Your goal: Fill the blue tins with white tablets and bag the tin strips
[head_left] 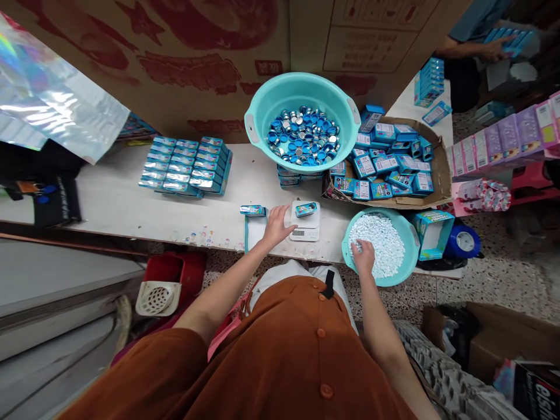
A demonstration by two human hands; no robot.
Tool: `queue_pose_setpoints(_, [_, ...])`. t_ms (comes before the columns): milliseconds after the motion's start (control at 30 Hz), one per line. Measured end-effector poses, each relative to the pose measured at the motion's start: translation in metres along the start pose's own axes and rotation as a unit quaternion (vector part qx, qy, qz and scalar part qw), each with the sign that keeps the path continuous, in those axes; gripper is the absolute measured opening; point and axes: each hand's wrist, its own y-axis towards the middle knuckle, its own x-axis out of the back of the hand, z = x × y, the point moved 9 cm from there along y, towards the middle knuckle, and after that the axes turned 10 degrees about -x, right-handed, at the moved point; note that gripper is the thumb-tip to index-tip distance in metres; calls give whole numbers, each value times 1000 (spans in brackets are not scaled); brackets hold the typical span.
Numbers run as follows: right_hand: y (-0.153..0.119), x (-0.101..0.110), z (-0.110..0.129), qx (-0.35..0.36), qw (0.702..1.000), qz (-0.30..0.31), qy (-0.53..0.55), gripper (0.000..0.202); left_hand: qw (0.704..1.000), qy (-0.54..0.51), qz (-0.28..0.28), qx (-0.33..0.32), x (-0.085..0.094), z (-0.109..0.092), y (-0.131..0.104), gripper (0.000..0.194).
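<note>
On the white bench, a small digital scale [304, 234] bears an opened blue tin [305, 209]. My left hand [277, 226] rests at the scale's left edge, fingers apart and holding nothing. Just left of it lies another blue box [252, 210]. At the right, my right hand [364, 256] reaches into a turquoise basin [410, 245] of small white pellets [385, 245]. Its fingers are bent down at the pellets; whether they hold any is hidden.
Behind the scale, a turquoise tub [301, 87] holds blue and silver caps. A cardboard tray [444, 169] of blue boxes stands right of it. Stacked blue packs [186, 166] sit at the left. A big carton [196, 70] lines the back. A person's hand [496, 51] holds packs, top right.
</note>
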Motion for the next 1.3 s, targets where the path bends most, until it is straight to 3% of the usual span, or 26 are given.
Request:
queue_pose_setpoints(267, [10, -13, -2, 7, 995, 100, -19, 32, 999, -19, -7, 44, 3, 13, -22, 64])
queue_pose_setpoints(433, [14, -16, -2, -10, 995, 97, -36, 34, 999, -23, -8, 40, -2, 8, -20, 62])
queue_pose_setpoints(600, [19, -17, -12, -61, 989, 133, 31, 31, 999, -9, 8, 33, -8, 3, -16, 62])
queue_pose_setpoints(900, [12, 9, -33, -127, 989, 36, 66, 33, 999, -3, 2, 41, -3, 10, -18, 59])
queue_pose_setpoints(1067, [18, 28, 3, -107, 991, -26, 82, 32, 999, -3, -6, 50, 1, 15, -23, 55])
queue_pose_setpoints(1233, [34, 23, 73, -24, 994, -12, 109, 27, 999, -9, -16, 46, 2, 17, -21, 54])
queue_pose_setpoints(1300, [39, 20, 89, -3, 995, -7, 103, 27, 999, -4, -19, 39, 0, 13, -14, 55])
